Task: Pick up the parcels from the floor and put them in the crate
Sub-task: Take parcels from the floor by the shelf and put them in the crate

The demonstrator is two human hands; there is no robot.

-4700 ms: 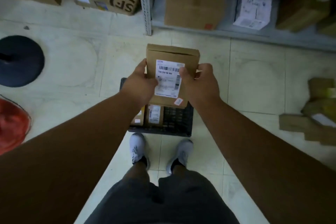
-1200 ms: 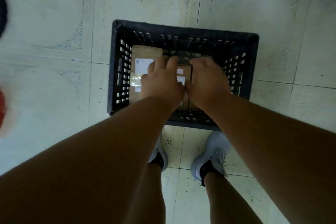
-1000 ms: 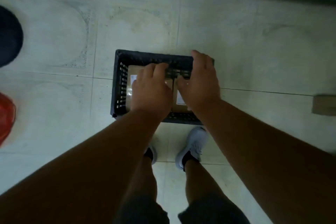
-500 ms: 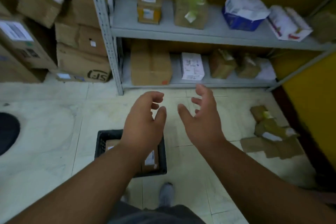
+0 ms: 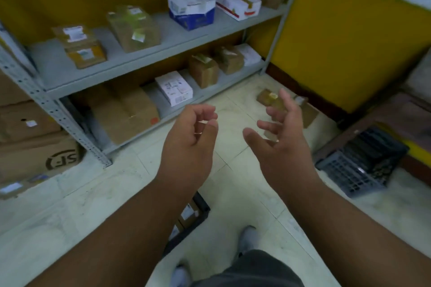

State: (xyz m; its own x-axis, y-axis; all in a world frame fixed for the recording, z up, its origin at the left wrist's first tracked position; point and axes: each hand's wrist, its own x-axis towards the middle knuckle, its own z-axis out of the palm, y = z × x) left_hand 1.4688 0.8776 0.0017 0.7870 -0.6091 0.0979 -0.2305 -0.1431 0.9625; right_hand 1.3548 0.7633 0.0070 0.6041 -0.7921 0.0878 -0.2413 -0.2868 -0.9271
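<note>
Crate [image 5: 202, 213] mostly behind the left forearm; floor parcels [image 5: 268, 98] partly behind the right hand [image 5: 283, 137].

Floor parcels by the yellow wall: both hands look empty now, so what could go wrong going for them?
1. The floor parcels sit partly hidden behind the right hand, so a blind reach may fumble them.
2. The crate lies low under the left hand and forearm, near the feet; stepping forward could kick it.
3. A second dark crate at right could be mistaken for the target.

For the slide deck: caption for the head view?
Both empty hands, left and right, raised toward floor parcels, crate behind.
</note>
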